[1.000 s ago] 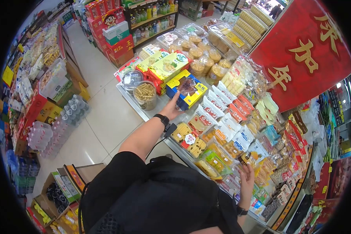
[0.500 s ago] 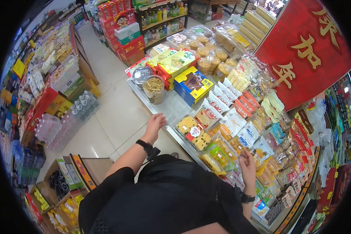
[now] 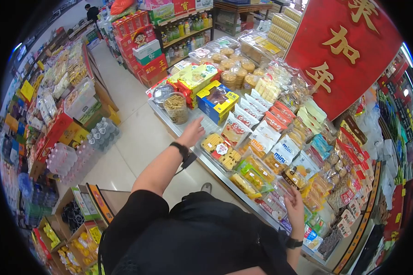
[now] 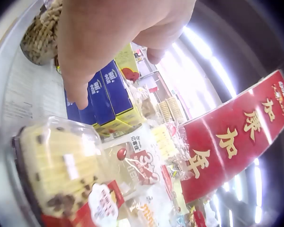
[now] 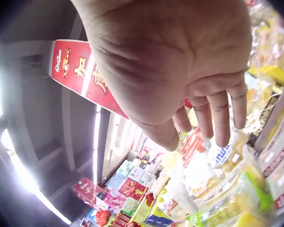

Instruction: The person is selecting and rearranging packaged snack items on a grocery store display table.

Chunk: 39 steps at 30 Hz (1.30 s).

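Note:
My left hand [image 3: 191,133] reaches over the near edge of the display table, holding nothing, its fingers extended. Just beyond the fingertips stands a blue and yellow box [image 3: 217,101]; in the left wrist view, a finger overlaps the blue boxes [image 4: 102,97]. A clear tub of brown snack sticks [image 3: 175,109] is to the left of the box. On the near side lies a clear tray of pale cookies with dark bits [image 3: 220,151]. My right hand [image 3: 294,208], empty with loosely bent fingers, hovers over bagged snacks at the table's front; its palm [image 5: 180,56] shows in the right wrist view.
White snack bags [image 3: 264,137] stand in rows right of the box. Red and yellow packages [image 3: 195,78] sit behind it. A tall red banner [image 3: 339,50] rises at the back right. Left of the aisle floor [image 3: 133,133] are shrink-wrapped bottles [image 3: 103,133] and another goods-laden counter.
One second ago my left hand was on the blue and yellow box. It let go and drew back off the table edge, then came forward over the edge again. My right hand stayed over the front bags.

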Available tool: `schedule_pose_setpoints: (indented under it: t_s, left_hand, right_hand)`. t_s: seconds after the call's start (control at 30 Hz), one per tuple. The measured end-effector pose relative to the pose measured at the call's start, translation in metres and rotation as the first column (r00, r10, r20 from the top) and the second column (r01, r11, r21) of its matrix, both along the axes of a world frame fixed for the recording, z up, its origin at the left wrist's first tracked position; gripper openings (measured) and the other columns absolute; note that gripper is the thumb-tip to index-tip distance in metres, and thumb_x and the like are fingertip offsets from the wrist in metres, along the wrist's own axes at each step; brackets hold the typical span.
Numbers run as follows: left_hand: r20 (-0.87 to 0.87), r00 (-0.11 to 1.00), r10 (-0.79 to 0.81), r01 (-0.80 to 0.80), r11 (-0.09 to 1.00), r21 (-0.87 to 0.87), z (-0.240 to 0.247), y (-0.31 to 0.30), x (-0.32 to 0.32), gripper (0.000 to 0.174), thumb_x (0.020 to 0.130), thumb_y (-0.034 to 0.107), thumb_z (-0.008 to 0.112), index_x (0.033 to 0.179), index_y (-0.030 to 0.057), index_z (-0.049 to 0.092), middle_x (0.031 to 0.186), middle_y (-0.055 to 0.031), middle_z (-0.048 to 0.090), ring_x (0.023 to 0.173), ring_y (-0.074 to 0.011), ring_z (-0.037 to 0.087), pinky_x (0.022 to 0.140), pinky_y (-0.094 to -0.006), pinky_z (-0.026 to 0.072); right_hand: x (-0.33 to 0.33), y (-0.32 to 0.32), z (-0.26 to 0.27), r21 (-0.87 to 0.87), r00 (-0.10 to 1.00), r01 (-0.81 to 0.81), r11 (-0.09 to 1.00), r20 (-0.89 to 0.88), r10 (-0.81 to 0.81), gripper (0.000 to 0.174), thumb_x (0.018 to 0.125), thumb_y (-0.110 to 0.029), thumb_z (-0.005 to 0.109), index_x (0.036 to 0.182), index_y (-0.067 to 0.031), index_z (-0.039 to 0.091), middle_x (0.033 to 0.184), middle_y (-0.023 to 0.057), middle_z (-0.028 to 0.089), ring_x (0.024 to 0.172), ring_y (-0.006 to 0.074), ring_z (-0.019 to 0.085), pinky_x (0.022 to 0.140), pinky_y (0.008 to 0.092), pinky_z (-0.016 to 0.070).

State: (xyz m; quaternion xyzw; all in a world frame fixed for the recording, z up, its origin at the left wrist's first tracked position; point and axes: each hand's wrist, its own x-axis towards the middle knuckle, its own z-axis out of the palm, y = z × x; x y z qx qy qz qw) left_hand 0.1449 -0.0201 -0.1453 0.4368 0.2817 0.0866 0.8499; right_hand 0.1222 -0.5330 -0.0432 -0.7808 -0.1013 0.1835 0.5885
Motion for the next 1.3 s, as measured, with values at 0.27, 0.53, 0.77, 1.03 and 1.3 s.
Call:
schedule_pose_setpoints:
  t_s: [0.27, 0.53, 0.77, 1.03, 1.3]
  left_hand:
    - [-0.012, 0.997, -0.076, 0.072, 0.974, -0.217, -0.021, 0.025, 0.100, 0.096, 0.085, 0.057, 0.070, 0.154, 0.0234, 0.013, 0.153, -0.0195, 0.026, 0.138, -0.0368, 0.035, 0.111, -0.0600, 0.0306]
    - [-0.142, 0.989, 0.040, -0.073, 0.970, -0.231, -0.019, 0.018, 0.125, 0.078, 0.088, 0.050, 0.069, 0.148, 0.0343, 0.021, 0.149, -0.0071, 0.037, 0.130, -0.0342, 0.045, 0.101, -0.0676, 0.0366]
    - [-0.110, 0.990, 0.090, -0.116, 0.960, -0.254, -0.018, 0.016, 0.139, 0.079, 0.088, 0.045, 0.070, 0.148, 0.0326, 0.020, 0.148, -0.0084, 0.037, 0.128, -0.0345, 0.048, 0.099, -0.0669, 0.0386]
    - [-0.002, 1.000, -0.011, 0.010, 0.966, -0.258, -0.021, 0.024, 0.123, 0.079, 0.088, 0.051, 0.070, 0.148, 0.0274, 0.024, 0.147, -0.0114, 0.038, 0.130, -0.0334, 0.047, 0.104, -0.0623, 0.0376]
    - [0.003, 0.996, 0.090, -0.088, 0.980, -0.178, -0.026, -0.012, 0.055, 0.073, 0.094, 0.035, 0.064, 0.148, 0.0063, 0.024, 0.140, -0.0229, 0.037, 0.125, -0.0372, 0.048, 0.106, -0.0497, 0.0404]
  right_hand:
    - [-0.048, -0.054, -0.014, -0.042, 0.946, 0.324, 0.945, -0.016, -0.325, 0.052, 0.096, -0.005, 0.060, 0.144, -0.0030, 0.041, 0.135, 0.0171, 0.053, 0.110, 0.0187, 0.060, 0.091, 0.0285, 0.0494]
    - [-0.036, -0.015, -0.005, -0.078, 0.924, 0.371, 0.925, -0.067, -0.376, 0.051, 0.097, -0.004, 0.058, 0.145, -0.0039, 0.041, 0.136, 0.0163, 0.053, 0.110, 0.0174, 0.061, 0.091, 0.0275, 0.0487]
    - [-0.001, 0.008, -0.012, -0.078, 0.954, 0.291, 0.954, -0.056, -0.295, 0.051, 0.096, -0.004, 0.059, 0.144, -0.0033, 0.041, 0.136, 0.0155, 0.053, 0.109, 0.0161, 0.061, 0.091, 0.0274, 0.0493]
    - [0.014, 0.024, -0.001, -0.080, 0.976, 0.202, 0.976, -0.063, -0.207, 0.051, 0.097, -0.006, 0.059, 0.145, -0.0037, 0.041, 0.137, 0.0159, 0.053, 0.111, 0.0173, 0.060, 0.094, 0.0300, 0.0489]
    - [0.000, 0.006, 0.002, -0.066, 0.976, 0.203, 0.977, -0.067, -0.207, 0.051, 0.097, -0.007, 0.058, 0.145, -0.0019, 0.041, 0.137, 0.0164, 0.053, 0.115, 0.0202, 0.060, 0.091, 0.0293, 0.0493]
